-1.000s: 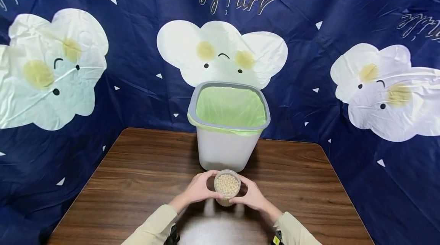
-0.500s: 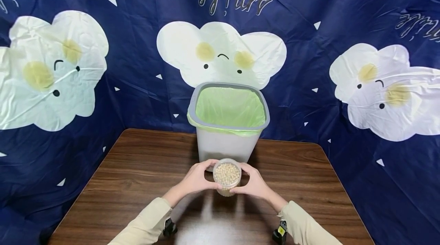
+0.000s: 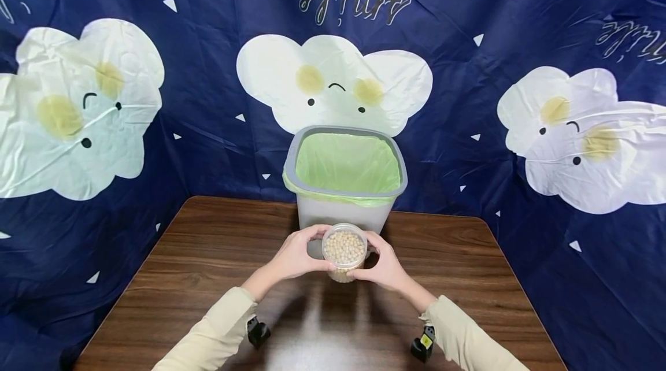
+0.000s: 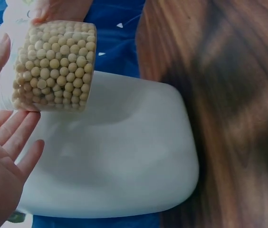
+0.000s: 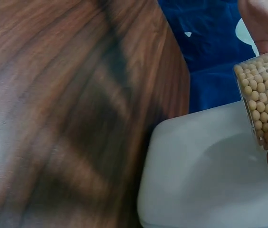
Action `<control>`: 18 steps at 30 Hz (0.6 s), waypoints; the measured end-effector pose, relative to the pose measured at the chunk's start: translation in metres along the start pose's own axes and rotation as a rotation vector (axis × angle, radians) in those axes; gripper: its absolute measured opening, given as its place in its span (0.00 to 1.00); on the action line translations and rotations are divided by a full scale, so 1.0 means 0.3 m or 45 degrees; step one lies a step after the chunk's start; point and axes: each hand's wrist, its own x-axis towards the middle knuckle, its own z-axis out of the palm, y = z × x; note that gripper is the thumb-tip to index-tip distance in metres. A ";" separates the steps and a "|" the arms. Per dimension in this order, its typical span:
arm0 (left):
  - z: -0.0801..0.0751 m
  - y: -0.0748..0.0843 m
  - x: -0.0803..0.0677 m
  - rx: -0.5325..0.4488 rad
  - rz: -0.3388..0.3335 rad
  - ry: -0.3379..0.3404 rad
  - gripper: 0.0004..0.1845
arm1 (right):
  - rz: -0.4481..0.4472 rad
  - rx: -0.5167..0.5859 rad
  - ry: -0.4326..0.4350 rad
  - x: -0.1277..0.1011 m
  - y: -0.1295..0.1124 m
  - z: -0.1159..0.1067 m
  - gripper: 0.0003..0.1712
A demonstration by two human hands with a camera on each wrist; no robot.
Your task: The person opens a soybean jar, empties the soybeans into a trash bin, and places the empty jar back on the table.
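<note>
Between both hands a clear round jar (image 3: 344,249) of pale, round soybeans is held above the table, in front of a light grey bin. The left hand (image 3: 295,252) grips its left side, thumb nearer the body and fingers round the far side. On the opposite side the right hand (image 3: 386,264) grips it the same way. In the left wrist view the beans (image 4: 58,66) show through the jar's wall, with the left hand (image 4: 5,156) at its side. The right wrist view catches the jar (image 5: 264,97) at its right edge, partly cut off.
The grey bin (image 3: 343,213), lined with a green bag (image 3: 348,163), stands upright at the table's back. Brown wood-grain tabletop (image 3: 208,255) spreads on both sides. A dark blue cloth (image 3: 458,18) with white clouds hangs behind and at the sides.
Both hands have raised the jar off the table and moved it forward, towards the bin; it now covers part of the bin's lower front. The bin has stayed in place.
</note>
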 end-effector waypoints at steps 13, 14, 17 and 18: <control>-0.026 0.014 0.016 -0.252 -0.060 -0.030 0.33 | -0.031 0.008 -0.016 0.035 -0.040 -0.013 0.43; -0.026 0.014 0.018 -0.290 -0.079 -0.035 0.33 | -0.036 0.004 -0.011 0.036 -0.043 -0.012 0.42; -0.029 0.022 0.022 -0.387 -0.115 -0.041 0.34 | -0.042 -0.013 0.002 0.039 -0.052 -0.010 0.42; -0.031 0.026 0.024 -0.419 -0.127 -0.047 0.34 | -0.043 -0.019 0.002 0.040 -0.055 -0.010 0.42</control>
